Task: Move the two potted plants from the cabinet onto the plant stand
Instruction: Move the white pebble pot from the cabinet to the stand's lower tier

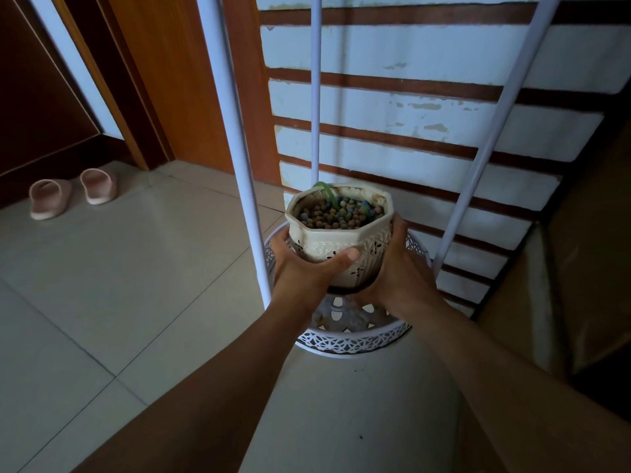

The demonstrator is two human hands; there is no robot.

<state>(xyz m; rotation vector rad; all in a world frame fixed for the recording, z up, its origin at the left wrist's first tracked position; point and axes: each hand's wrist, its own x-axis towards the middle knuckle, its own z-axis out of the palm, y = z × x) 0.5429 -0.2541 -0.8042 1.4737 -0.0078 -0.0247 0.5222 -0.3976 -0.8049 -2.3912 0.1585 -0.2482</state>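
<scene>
A cream octagonal ceramic pot (345, 238), filled with coloured clay pebbles and one thin green shoot, is held between both my hands. My left hand (307, 264) grips its left side with the thumb across the front. My right hand (399, 268) wraps its right side and underside. The pot hangs just above the round white lattice tray (355, 339) of the plant stand, inside its three white poles (232, 131). Whether the pot's base touches the tray is hidden by my hands. No second potted plant is in view.
A white wall with brown stripes (409, 97) rises right behind the stand. A pair of pink slippers (71, 191) lies on the tiled floor at the left, by a wooden door frame (164, 80). A brown cabinet side (580, 268) stands at the right.
</scene>
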